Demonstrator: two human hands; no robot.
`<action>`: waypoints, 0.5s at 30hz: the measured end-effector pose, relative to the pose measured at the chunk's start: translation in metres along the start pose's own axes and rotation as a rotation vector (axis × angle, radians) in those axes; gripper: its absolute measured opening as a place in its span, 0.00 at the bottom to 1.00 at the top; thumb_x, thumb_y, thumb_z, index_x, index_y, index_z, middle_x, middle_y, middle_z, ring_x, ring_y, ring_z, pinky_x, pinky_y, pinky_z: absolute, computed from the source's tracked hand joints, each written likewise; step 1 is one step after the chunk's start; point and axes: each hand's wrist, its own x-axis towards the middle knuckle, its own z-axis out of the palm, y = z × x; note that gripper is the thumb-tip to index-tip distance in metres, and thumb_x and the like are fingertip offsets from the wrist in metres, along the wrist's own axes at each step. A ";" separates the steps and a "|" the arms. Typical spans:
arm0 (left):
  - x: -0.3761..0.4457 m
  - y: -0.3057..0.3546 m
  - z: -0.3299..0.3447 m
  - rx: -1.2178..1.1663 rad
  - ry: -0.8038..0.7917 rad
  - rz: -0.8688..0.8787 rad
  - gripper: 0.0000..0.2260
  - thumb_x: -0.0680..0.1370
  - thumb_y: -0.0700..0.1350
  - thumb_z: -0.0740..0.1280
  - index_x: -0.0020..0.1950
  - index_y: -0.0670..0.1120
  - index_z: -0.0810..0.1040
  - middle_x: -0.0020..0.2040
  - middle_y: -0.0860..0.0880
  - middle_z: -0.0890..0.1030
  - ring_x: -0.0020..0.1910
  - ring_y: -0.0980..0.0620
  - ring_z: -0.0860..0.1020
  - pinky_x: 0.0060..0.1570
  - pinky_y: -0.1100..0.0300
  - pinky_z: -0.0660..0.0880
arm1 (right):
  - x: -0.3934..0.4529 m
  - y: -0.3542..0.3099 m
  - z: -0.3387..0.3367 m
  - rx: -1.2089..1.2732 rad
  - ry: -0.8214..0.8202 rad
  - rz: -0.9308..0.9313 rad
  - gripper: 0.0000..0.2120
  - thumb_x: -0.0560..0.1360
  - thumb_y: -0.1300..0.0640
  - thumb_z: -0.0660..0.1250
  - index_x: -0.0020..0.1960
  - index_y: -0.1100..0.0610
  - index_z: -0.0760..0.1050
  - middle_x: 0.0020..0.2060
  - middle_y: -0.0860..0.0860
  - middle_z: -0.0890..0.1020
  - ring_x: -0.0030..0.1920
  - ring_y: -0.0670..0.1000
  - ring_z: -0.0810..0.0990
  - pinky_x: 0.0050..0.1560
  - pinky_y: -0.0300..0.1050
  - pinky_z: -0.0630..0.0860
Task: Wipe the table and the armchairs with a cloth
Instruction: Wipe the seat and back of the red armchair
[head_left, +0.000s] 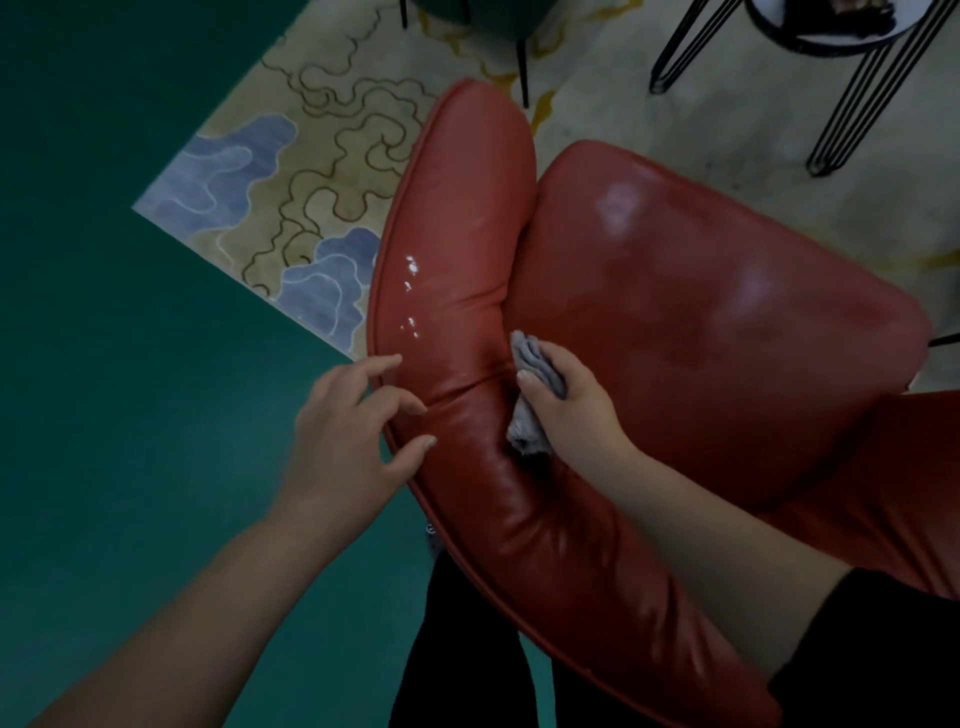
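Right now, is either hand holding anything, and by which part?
The right hand grips the bunched grey cloth around its middle, both ends sticking out. The left hand holds nothing; its fingers touch the red armchair.

Red leather armchair seen from above. Right hand grips a crumpled grey cloth in the crease between padded armrest and seat. Left hand, fingers spread, touches the armrest's outer edge. Patterned rug on green floor.
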 end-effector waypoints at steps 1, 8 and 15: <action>0.003 -0.006 -0.003 0.000 -0.003 0.019 0.10 0.67 0.51 0.75 0.45 0.54 0.79 0.64 0.53 0.73 0.63 0.49 0.68 0.62 0.53 0.64 | 0.004 -0.009 0.008 0.017 0.013 -0.017 0.17 0.77 0.53 0.65 0.66 0.50 0.71 0.58 0.49 0.77 0.57 0.45 0.75 0.60 0.37 0.70; 0.027 -0.043 -0.032 -0.008 -0.060 0.134 0.09 0.68 0.50 0.75 0.46 0.53 0.80 0.62 0.53 0.73 0.63 0.52 0.67 0.63 0.57 0.62 | 0.031 -0.048 0.047 0.071 0.275 -0.059 0.18 0.76 0.56 0.66 0.66 0.51 0.72 0.56 0.50 0.73 0.52 0.41 0.72 0.49 0.16 0.62; 0.057 -0.056 -0.040 0.038 -0.125 0.215 0.12 0.68 0.52 0.75 0.50 0.52 0.80 0.65 0.52 0.72 0.65 0.50 0.66 0.64 0.58 0.60 | 0.071 -0.084 0.069 -0.009 0.371 -0.202 0.20 0.77 0.55 0.66 0.68 0.54 0.71 0.57 0.47 0.74 0.60 0.47 0.71 0.63 0.34 0.63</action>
